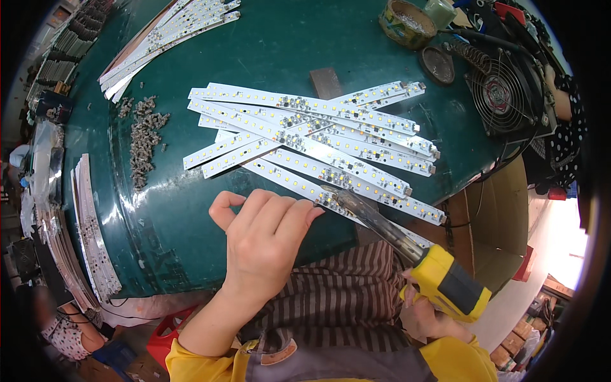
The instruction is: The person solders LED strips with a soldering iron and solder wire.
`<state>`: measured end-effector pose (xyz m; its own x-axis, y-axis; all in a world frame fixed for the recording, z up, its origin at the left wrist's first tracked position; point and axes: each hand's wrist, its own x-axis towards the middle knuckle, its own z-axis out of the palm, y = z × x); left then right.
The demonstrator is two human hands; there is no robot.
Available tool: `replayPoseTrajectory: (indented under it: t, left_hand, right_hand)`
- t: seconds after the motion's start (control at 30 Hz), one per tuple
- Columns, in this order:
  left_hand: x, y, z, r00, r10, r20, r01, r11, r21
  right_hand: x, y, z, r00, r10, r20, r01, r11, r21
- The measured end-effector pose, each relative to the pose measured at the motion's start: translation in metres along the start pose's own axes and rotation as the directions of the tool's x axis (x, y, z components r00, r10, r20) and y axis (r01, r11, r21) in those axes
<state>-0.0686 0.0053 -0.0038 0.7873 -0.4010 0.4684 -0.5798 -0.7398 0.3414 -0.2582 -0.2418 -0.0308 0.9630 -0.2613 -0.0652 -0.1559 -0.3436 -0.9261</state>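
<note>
Dark green workbench (267, 44) is lying under my hands, covered with white LED strip boards.

I am seeing the pile of LED strips (318, 134) crossing each other in the middle of the bench, and my left hand (267, 239) is resting at the near edge with the fingers curled loosely, holding nothing that I can see, the fingertips touching the nearest strip (356, 197). My right hand (426, 312) is closing around the yellow handle of the soldering iron (407, 245), and its dark tip is lying on that same strip just beside my left fingertips. A heap of small grey parts (143, 137) is sitting to the left, a small fan (503, 95) at the far right, and more strips (168, 35) are stacking at the far left.
</note>
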Motion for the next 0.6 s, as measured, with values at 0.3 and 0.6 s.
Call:
replayPoseTrajectory:
  t: [0.3, 0.6]
  left_hand:
    - [0.002, 0.005, -0.002, 1.000, -0.030, -0.007, 0.030, 0.999, 0.024]
    - [0.001, 0.005, -0.002, 0.999, -0.041, -0.004, 0.041, 0.999, 0.017]
  right_hand:
    - [0.031, -0.039, -0.007, 0.980, 0.050, 0.193, -0.049, 0.999, -0.011]
    - [0.035, -0.050, -0.009, 0.971, 0.043, 0.234, -0.022, 0.996, -0.091]
